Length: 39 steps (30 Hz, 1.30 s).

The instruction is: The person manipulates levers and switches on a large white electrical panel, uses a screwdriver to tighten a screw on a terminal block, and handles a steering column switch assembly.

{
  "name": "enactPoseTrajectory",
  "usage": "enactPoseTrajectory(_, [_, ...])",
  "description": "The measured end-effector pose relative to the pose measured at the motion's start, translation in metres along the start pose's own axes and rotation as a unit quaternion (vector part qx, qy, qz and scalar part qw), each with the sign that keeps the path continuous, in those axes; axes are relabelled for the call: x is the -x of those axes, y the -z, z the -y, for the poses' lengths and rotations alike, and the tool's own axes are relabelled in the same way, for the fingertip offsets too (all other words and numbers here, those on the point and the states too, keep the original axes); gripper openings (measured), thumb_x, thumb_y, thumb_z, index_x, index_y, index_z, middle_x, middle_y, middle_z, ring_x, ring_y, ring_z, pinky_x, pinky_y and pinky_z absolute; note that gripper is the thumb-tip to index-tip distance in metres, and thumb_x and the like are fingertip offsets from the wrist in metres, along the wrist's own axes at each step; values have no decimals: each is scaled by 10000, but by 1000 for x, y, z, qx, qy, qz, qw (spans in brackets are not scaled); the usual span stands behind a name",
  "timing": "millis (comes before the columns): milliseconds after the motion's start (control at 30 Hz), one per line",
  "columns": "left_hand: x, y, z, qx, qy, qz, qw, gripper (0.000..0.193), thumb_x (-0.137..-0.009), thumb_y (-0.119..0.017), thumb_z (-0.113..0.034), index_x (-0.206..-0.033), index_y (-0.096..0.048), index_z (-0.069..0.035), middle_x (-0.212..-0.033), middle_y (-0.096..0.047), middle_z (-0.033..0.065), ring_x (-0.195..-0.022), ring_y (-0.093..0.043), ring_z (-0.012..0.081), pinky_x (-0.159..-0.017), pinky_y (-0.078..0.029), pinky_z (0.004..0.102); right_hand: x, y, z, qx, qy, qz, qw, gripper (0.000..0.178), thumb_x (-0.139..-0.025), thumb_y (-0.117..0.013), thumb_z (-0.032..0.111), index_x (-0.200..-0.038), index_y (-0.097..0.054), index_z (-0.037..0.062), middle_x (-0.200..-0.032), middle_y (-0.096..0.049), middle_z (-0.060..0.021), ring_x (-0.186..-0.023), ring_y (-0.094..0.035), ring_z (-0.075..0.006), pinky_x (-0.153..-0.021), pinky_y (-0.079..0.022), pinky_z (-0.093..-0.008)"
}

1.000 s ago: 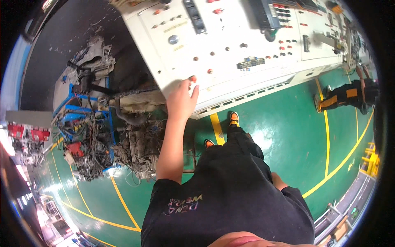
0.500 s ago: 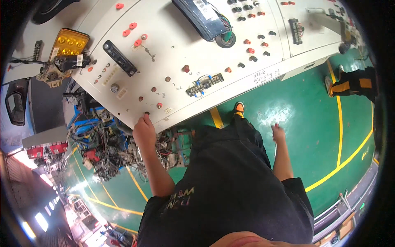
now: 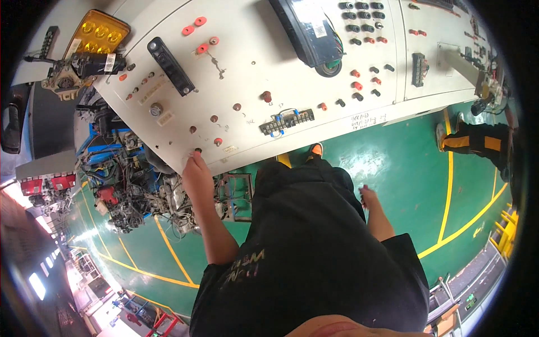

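Note:
The white panel (image 3: 241,50) stretches out in front of me, set with red and black terminal sockets. At its lower left edge, my left hand (image 3: 196,171) pinches a small dark terminal post (image 3: 197,150). Beside that post are a red socket (image 3: 218,141) and small dark red buttons. My right hand (image 3: 368,199) hangs over the green floor, away from the panel, its fingers closed around something thin that I cannot make out. Farther right, a black terminal strip with blue wire loops (image 3: 287,121) is fixed near the panel's edge.
Under the panel's left side sits a tangle of engine parts and wiring (image 3: 120,185). On the panel stand a black boxed unit (image 3: 306,33), a black switch bar (image 3: 171,66) and an amber lamp (image 3: 98,36). Another person's legs (image 3: 477,140) show at the right.
My view has shifted, so the panel appears farther right and higher. My left hand stays pinched on the terminal post. My right hand has dropped slightly and moved left.

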<state>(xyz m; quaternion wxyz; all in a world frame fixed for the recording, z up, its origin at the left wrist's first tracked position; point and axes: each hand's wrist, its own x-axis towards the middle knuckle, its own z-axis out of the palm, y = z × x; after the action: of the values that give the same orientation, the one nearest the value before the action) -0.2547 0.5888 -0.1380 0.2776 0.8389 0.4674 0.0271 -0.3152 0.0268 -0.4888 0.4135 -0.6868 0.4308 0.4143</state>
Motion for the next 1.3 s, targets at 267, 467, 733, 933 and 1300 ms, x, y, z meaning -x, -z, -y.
enactPoseTrajectory(267, [-5, 30, -4, -237, -233, -38, 942, 235, -946, -485, -228, -873, -594, -33, -852, -645, 165, -801, -632, 330, -698, -498, 427, 42, -25, -11, -60, -17, 26, 998, 242, -801, -672, 268, -798, -548, 60, -553, -440, -26, -411, -440, -169, -357, -385, -357])
enactPoseTrajectory(467, [-20, 44, 2, -300, -352, -9, 887, 196, -916, -501, -192, -828, -612, -55, -739, -644, 123, -711, -641, 315, -628, -500, 408, 55, -41, 57, -69, 82, -20, 994, 225, -823, -637, 276, -835, -537, 75, -574, -463, -14, -438, -453, -143, -375, -388, -322])
enactPoseTrajectory(733, [-27, 44, 10, -255, -314, -19, 914, 344, -922, -487, -235, -639, -608, -80, -584, -600, 100, -553, -607, 295, -532, -475, 385, 68, -96, 81, 175, 200, -47, 963, 300, -806, -672, 325, -836, -633, 29, -647, -570, -35, -557, -553, -161, -517, -443, -326])
enactPoseTrajectory(933, [-25, 35, 20, -193, -283, -37, 939, 378, -924, -486, -272, -647, -631, -60, -580, -601, 124, -520, -597, 315, -492, -459, 409, 63, -80, 30, 204, 192, -23, 960, 318, -804, -663, 337, -826, -635, 21, -655, -576, -43, -570, -553, -161, -534, -442, -327])
enactPoseTrajectory(1300, [-16, 40, 31, -77, -273, -36, 958, 185, -888, -577, -246, -823, -604, -76, -701, -621, 116, -630, -607, 324, -561, -470, 419, 53, -61, 23, 152, 199, -15, 968, 353, -801, -646, 358, -805, -640, 4, -669, -588, -57, -592, -554, -160, -564, -440, -328])
